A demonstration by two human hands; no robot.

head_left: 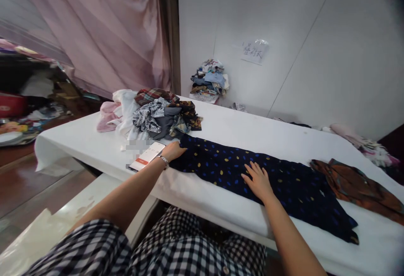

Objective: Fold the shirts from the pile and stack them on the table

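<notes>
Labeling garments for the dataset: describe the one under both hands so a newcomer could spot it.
On the white table, look along the near edge, right of the clothes pile. The dark dress lies spread flat there, left hand at its end, right hand pressed on its middle. Unlike the rust-brown cloth beside it, it is navy with blue and yellow dots.

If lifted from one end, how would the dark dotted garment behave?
The dark dotted garment lies flat with soft wrinkles, so it would probably droop limply. It looks thin, likely light. Pushed by the right hand, it would likely bunch rather than slide whole.
</notes>
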